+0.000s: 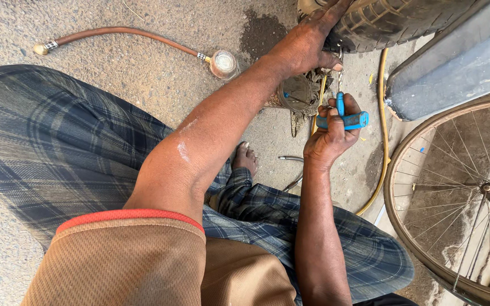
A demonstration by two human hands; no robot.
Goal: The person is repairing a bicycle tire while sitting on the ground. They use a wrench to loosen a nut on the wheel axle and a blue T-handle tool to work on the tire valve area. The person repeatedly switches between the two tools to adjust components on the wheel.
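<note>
2 hands: the left hand at 12 o'clock on 1 black tyre, the right hand holding 1 blue-handled tool. 1 spoked bicycle wheel at 4 o'clock, 1 yellow hose, 1 brown hose at 11 o'clock.

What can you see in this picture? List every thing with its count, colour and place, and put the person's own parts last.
tyre: one, black, top right, against the left hand
blue-handled tool: one, blue, centre right, in the right hand
hose with glass bowl end: one, brown with a clear bowl, top left on the ground
yellow hose: one, yellow, curving along the ground right of centre
bicycle wheel: one, brown rim with metal spokes, right edge
grey panel: one, grey, upper right
round metal part: one, dark, under the left hand
ground: grey, gritty, with a dark wet patch near the tyre
foot: one, bare, centre
left hand: pressed on the tyre
right hand: gripping the blue-handled tool
</note>
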